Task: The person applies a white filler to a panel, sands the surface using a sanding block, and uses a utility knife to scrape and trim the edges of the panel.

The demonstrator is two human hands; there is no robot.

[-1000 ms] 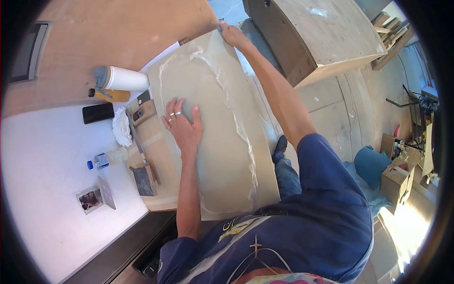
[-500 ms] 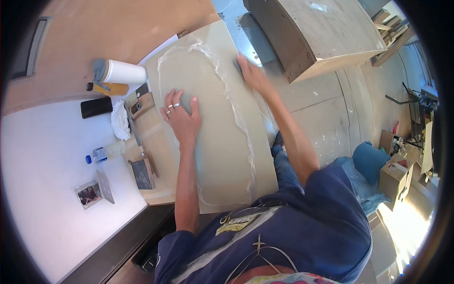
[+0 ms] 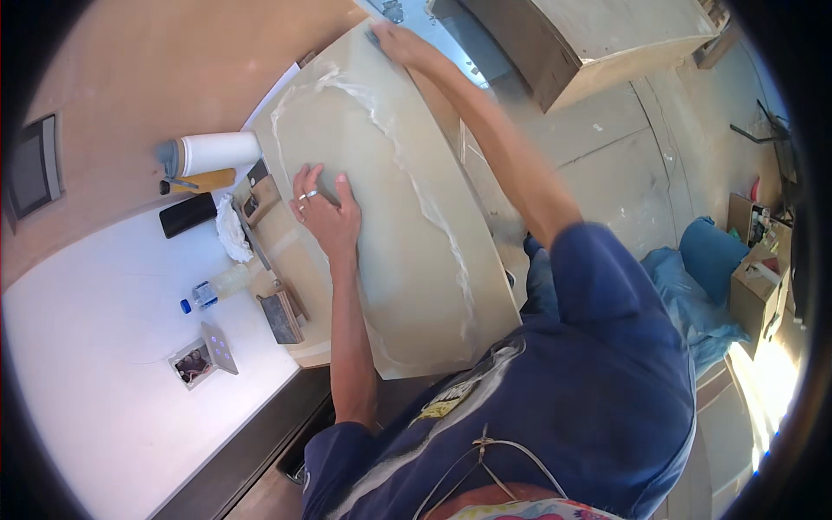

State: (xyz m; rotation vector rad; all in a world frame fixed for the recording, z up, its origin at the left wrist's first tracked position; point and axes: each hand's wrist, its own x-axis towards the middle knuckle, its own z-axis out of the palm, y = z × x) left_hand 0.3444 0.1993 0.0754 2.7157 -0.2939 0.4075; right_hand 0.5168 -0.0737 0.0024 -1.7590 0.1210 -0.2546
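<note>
A large beige panel lies in front of me, with a whitish, uneven streak running in a long loop over its face. My left hand rests on the panel's left part, fingers spread, rings on two of them. At the panel's far right corner, my right hand is closed around a small grey pad, held against the edge. The pad is mostly covered by the fingers, so its exact kind does not show.
Left of the panel are wooden blocks, crumpled white paper, a clear bottle, a black phone, a white tumbler and an amber bottle. A wooden cabinet stands far right; a blue bin is at the right.
My right hand has slid with the grey pad along the panel's right edge, away from me to the far corner. My left hand stays on the panel. The whole view has shifted slightly.
</note>
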